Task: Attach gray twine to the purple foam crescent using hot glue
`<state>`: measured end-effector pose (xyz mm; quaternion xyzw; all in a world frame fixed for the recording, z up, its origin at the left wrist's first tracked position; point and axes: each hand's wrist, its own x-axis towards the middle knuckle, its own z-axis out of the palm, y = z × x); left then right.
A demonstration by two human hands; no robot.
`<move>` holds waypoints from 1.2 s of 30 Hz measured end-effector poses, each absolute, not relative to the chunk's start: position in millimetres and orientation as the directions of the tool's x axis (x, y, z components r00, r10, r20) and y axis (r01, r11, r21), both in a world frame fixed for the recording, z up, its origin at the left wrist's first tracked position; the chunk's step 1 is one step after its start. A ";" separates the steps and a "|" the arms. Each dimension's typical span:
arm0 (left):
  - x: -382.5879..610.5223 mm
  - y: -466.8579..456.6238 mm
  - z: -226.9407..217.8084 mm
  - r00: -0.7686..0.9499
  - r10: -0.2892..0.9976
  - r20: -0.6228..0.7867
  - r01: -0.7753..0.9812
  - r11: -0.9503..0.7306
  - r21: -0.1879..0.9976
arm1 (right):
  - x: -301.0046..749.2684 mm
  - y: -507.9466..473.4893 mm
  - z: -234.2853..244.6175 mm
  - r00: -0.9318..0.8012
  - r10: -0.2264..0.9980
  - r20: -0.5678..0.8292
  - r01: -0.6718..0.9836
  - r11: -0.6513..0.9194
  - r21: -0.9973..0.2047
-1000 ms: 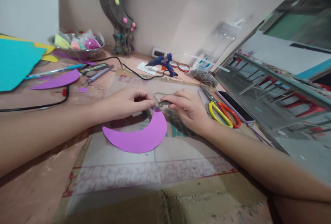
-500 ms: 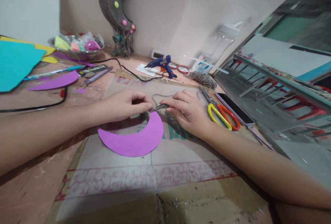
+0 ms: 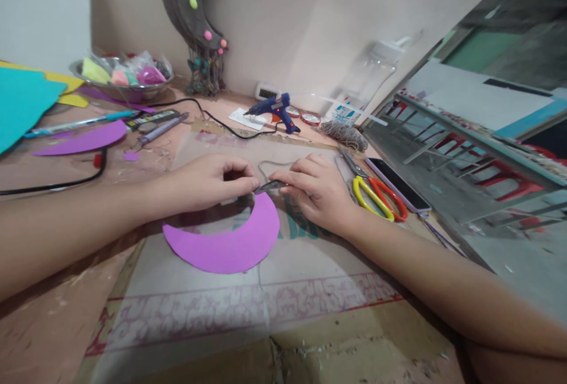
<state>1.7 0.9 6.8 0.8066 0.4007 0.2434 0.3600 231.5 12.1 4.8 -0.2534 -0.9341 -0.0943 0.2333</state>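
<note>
A purple crescent cutout (image 3: 228, 248) hangs between my hands just above the covered work surface, its upper right tip wrapped in grey yarn (image 3: 267, 186). At that tip, my left hand (image 3: 215, 180) is closed, with thumb and forefinger pinching the crescent's end. My right hand (image 3: 316, 192), just to the right, has its fingers pinched on the grey yarn close to the tip. A loose strand of the yarn loops behind the fingers and runs toward a grey yarn ball (image 3: 343, 134). The exact grip of my left fingertips is partly hidden.
Scissors (image 3: 374, 195) with yellow and red handles lie right of my right hand, beside a phone (image 3: 398, 186). A blue glue gun (image 3: 272, 109) stands at the back. Further left are a bowl (image 3: 124, 91) of craft supplies, pens and turquoise sheets (image 3: 26, 106). A decorated grey crescent (image 3: 192, 9) hangs behind.
The view has shifted slightly, so the background sits a little further left. Both hands keep almost the same pinch at the crescent's tip, with only a slight movement of the yarn.
</note>
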 end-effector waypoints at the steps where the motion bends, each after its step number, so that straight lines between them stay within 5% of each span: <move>1: 1.7 0.8 7.0 0.564 0.819 0.105 0.466 -0.421 0.778 | 231.7 12.4 4.9 -0.763 0.427 0.484 0.515 0.855 0.057; 36: 1.5 0.2 8.4 0.556 0.826 0.098 0.454 -0.401 0.796 | 232.1 13.4 4.5 -0.768 0.422 0.481 0.501 0.865 0.041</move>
